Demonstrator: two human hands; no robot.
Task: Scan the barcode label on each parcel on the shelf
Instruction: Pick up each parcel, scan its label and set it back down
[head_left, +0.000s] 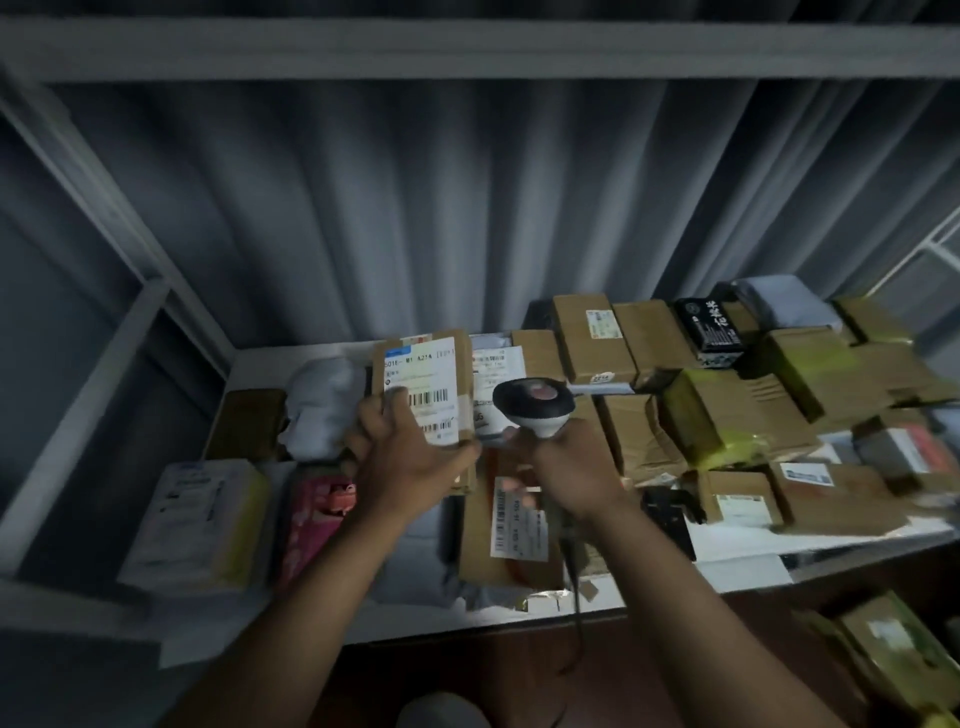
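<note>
Left hand (410, 457) grip holding labelled parcel (423, 387) upright, right hand (574, 470) grip round scanner (535, 402), above shelf (753, 566)

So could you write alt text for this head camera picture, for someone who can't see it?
A person's left hand holds up a cardboard parcel with its barcode label facing them, while the right hand grips a handheld scanner beside it. Below lies a shelf crowded with more parcels.
</note>
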